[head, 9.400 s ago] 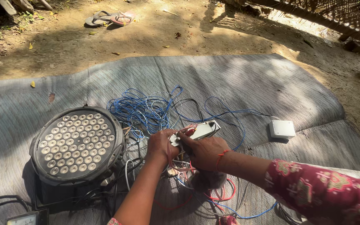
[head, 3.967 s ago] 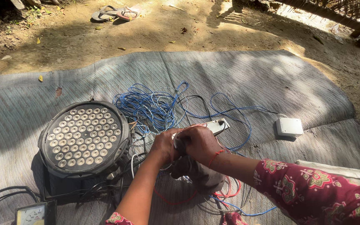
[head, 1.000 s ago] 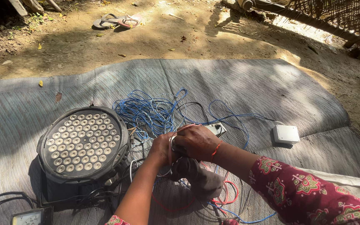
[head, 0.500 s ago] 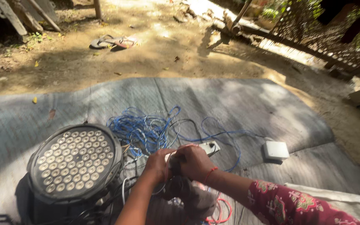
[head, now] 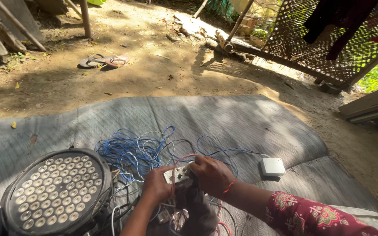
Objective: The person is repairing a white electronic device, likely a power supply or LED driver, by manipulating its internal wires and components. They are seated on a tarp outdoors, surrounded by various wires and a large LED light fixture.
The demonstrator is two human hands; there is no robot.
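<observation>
I grip a small white switch plate [head: 176, 175] with both hands: my left hand [head: 156, 187] closes on its near end, my right hand [head: 212, 175] clamps over its far end. It sits just above the tangle of blue wires [head: 130, 153] on the grey mat [head: 241, 126]. A round lamp [head: 57, 192] (many small bulbs) lies left; 1 white box [head: 272, 166] right.
</observation>
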